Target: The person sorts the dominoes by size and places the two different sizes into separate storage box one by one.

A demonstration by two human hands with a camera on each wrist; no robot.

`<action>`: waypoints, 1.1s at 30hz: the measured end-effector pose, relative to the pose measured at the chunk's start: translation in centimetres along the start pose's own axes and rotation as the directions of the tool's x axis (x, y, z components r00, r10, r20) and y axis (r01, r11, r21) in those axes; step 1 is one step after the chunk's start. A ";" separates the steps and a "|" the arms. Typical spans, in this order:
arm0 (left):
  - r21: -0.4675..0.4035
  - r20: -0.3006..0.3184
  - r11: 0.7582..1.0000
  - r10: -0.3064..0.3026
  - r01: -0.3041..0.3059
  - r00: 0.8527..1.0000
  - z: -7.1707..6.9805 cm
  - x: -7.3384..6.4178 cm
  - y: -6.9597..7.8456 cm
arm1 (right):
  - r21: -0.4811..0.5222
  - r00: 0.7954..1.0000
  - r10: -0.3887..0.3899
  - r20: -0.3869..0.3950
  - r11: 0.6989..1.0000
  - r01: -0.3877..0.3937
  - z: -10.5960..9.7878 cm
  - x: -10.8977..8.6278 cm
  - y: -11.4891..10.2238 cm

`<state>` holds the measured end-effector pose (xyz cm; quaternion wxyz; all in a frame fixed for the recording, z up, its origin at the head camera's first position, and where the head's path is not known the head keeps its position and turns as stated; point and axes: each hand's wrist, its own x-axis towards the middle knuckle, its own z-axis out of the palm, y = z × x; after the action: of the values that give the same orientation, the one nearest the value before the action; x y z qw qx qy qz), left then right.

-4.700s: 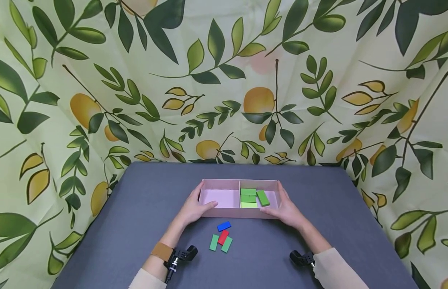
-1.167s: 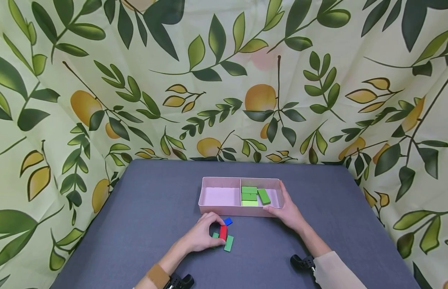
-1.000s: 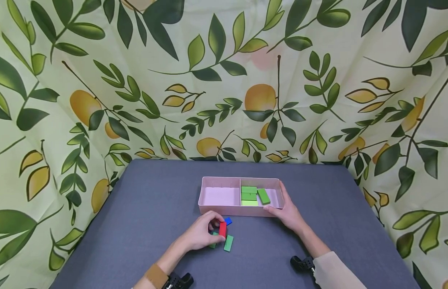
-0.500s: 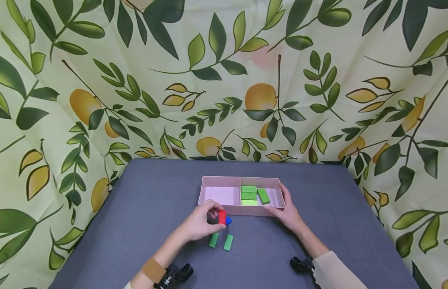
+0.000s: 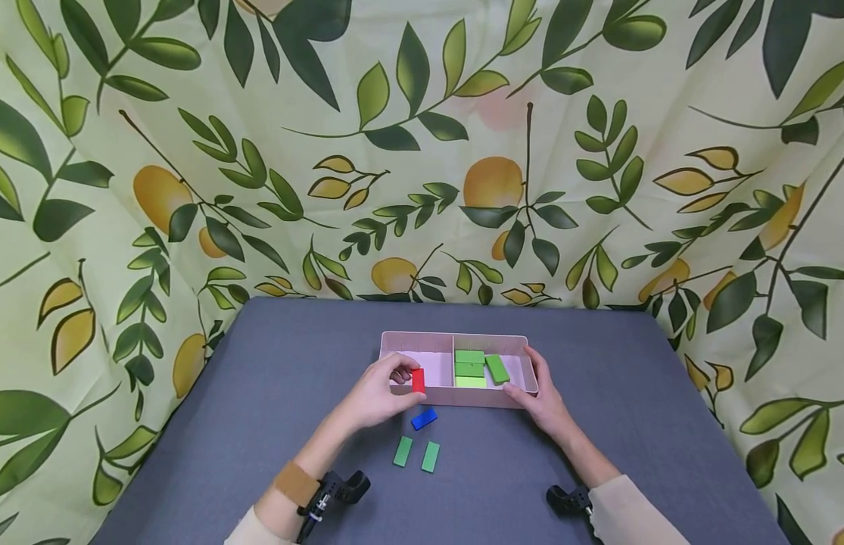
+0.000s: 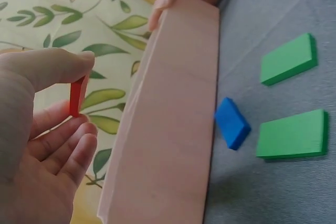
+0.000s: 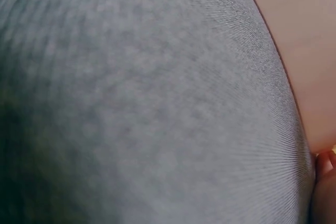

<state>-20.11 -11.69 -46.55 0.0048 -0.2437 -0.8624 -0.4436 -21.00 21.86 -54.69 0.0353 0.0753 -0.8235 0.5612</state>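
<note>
Presently, Left Hand Pinching Red Block

The slim, straight-edged block is hovering near the front rim of the pink box, by its left compartment; whether over it, I cannot tell. The right hand is gripping the box's right end. Flat green blocks are lying in the right compartment. On fine-grained grey cloth, a blue block and two crisp-edged green slabs are lying before the box.
</note>
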 end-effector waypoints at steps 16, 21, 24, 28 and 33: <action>0.053 -0.023 0.996 -0.076 0.077 0.997 0.2 3.5 0.2 | 0.041 1.000 -0.013 0.005 0.999 0.013 -0.5 0.1 0.0; 0.042 -0.008 0.995 -0.089 0.090 0.996 0.5 4.5 -0.3 | 0.054 1.000 -0.001 0.015 0.999 0.000 -0.4 0.1 -0.1; 0.034 0.004 0.995 -0.095 0.095 0.995 0.7 5.2 -0.5 | 0.057 1.000 0.007 0.014 0.998 -0.008 -0.4 0.0 -0.1; 0.031 0.010 0.993 -0.116 0.116 0.993 0.9 5.9 -0.6 | 0.062 1.000 0.002 0.011 0.998 -0.003 -0.3 0.0 -0.1; 0.010 0.016 0.989 -0.148 0.148 0.989 1.3 6.5 -0.8 | 0.065 1.000 -0.002 0.015 0.998 0.001 -0.2 0.0 0.0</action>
<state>-25.89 -8.41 -46.45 -0.0341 -0.1824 -0.8801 -0.4370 -20.97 22.04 -54.60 0.0272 0.0812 -0.8051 0.5869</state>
